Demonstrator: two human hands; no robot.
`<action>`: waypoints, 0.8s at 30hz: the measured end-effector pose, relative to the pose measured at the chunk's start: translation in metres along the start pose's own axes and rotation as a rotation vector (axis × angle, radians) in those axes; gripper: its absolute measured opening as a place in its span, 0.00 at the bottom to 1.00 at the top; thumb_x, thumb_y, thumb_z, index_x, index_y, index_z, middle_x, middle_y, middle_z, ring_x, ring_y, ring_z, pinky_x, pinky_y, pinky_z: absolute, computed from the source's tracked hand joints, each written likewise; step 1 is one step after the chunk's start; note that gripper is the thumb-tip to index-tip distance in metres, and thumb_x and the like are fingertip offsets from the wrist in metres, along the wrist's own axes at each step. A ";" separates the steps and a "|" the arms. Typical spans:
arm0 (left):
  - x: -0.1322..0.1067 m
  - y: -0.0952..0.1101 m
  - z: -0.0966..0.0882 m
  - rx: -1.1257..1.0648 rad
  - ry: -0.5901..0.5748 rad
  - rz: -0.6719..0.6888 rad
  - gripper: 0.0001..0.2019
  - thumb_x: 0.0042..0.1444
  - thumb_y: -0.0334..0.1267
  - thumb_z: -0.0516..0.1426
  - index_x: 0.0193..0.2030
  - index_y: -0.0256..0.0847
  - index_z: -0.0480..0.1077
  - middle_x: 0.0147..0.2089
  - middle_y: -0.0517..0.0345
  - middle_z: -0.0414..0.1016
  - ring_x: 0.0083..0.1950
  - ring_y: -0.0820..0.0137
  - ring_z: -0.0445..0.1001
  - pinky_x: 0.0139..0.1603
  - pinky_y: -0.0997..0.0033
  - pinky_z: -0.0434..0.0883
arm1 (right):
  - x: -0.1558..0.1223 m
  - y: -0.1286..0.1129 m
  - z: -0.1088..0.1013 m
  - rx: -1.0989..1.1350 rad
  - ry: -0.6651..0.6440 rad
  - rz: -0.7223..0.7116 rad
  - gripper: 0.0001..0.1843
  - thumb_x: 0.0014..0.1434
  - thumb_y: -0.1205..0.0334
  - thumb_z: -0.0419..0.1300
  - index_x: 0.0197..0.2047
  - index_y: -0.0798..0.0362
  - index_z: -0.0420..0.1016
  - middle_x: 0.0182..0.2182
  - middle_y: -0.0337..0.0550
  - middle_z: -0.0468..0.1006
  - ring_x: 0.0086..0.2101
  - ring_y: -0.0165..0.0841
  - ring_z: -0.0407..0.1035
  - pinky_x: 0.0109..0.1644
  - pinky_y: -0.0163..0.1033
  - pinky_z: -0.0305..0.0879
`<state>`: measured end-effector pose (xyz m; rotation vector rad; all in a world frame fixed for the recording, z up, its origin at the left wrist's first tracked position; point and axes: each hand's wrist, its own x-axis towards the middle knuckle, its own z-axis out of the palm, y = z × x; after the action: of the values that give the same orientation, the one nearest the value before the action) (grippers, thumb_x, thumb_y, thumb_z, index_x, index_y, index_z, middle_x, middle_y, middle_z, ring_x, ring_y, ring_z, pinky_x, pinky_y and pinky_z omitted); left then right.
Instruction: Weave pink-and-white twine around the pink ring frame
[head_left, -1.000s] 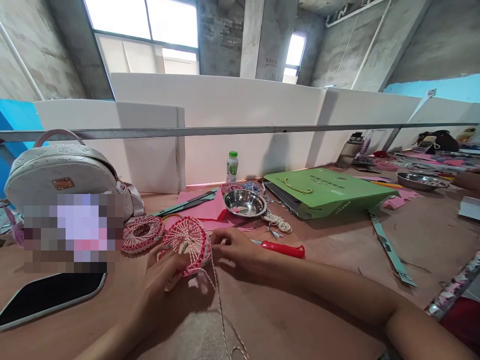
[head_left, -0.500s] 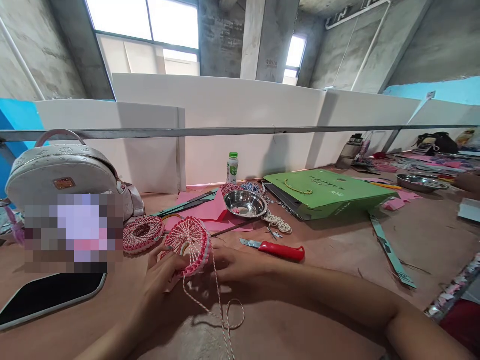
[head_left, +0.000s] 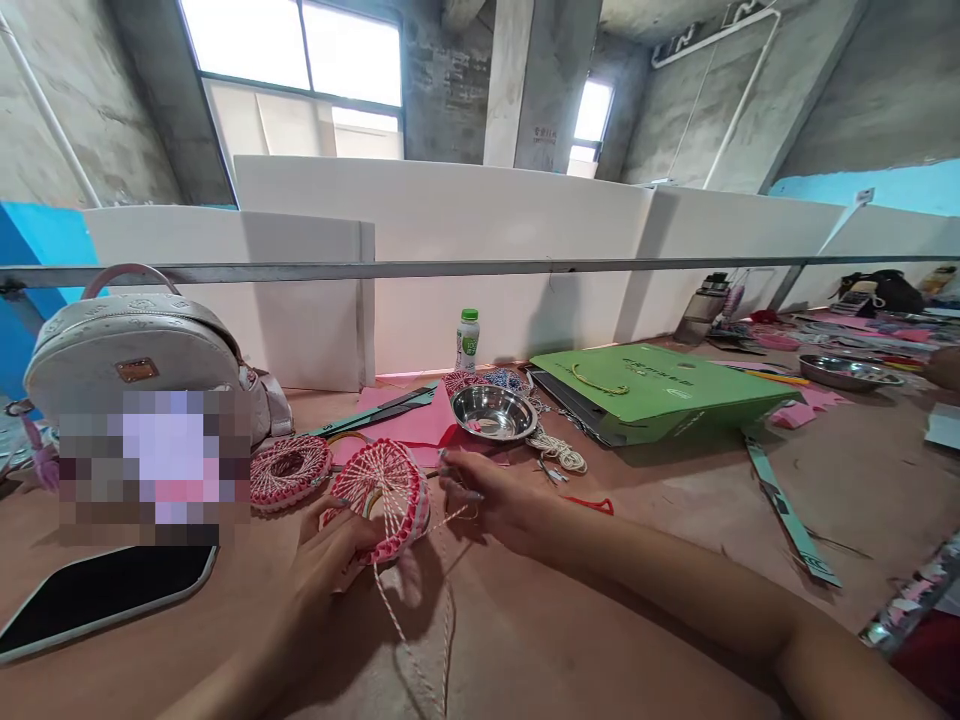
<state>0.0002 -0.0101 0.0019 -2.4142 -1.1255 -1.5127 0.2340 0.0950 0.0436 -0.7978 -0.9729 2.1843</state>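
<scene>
My left hand (head_left: 341, 540) is closed on the near left rim of a round pink-and-white woven ring (head_left: 386, 490), with pale threads fanned across it. To its right, my right hand (head_left: 480, 490) has its fingers curled on a pink-and-white string (head_left: 450, 518) that runs to the ring. More string (head_left: 397, 625) hangs from the ring's lower edge toward me. A second woven ring (head_left: 289, 472) lies flat on the table just behind my left hand. The red-handled knife (head_left: 592, 504) is mostly hidden by my right forearm.
A steel bowl (head_left: 493, 412), a cord bundle (head_left: 559, 450) and a small bottle (head_left: 467, 340) stand behind my hands. A phone (head_left: 112, 595) and white bag (head_left: 142, 350) are at left. At right lie a green paper bag (head_left: 660, 385) and a green strip (head_left: 791, 515).
My right hand has come out from behind the ring to its right, drawing the string along. The loose loop of string is gone. My left hand keeps its hold on the ring.
</scene>
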 end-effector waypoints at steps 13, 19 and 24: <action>0.002 -0.002 -0.001 0.039 -0.038 -0.005 0.06 0.65 0.28 0.56 0.41 0.44 0.67 0.34 0.64 0.74 0.35 0.71 0.69 0.57 0.59 0.59 | -0.012 0.015 0.021 -0.723 -0.302 -0.055 0.10 0.53 0.60 0.72 0.38 0.54 0.82 0.31 0.39 0.78 0.28 0.27 0.67 0.31 0.32 0.60; 0.008 0.006 0.000 0.039 -0.006 -0.003 0.06 0.63 0.28 0.57 0.40 0.44 0.66 0.29 0.68 0.68 0.30 0.72 0.66 0.55 0.59 0.60 | -0.020 0.022 0.027 -0.527 -0.245 -0.080 0.13 0.52 0.55 0.73 0.34 0.54 0.79 0.31 0.38 0.78 0.32 0.29 0.69 0.36 0.33 0.63; 0.011 0.009 -0.003 0.022 -0.007 0.043 0.09 0.63 0.24 0.54 0.41 0.43 0.67 0.30 0.67 0.71 0.30 0.72 0.67 0.55 0.60 0.61 | 0.003 0.009 0.009 -0.079 0.083 -0.067 0.10 0.63 0.57 0.59 0.32 0.53 0.69 0.24 0.36 0.71 0.23 0.28 0.64 0.26 0.32 0.60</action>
<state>0.0064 -0.0119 0.0148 -2.4155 -1.0781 -1.4730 0.2230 0.0888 0.0405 -0.8724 -1.0350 2.0501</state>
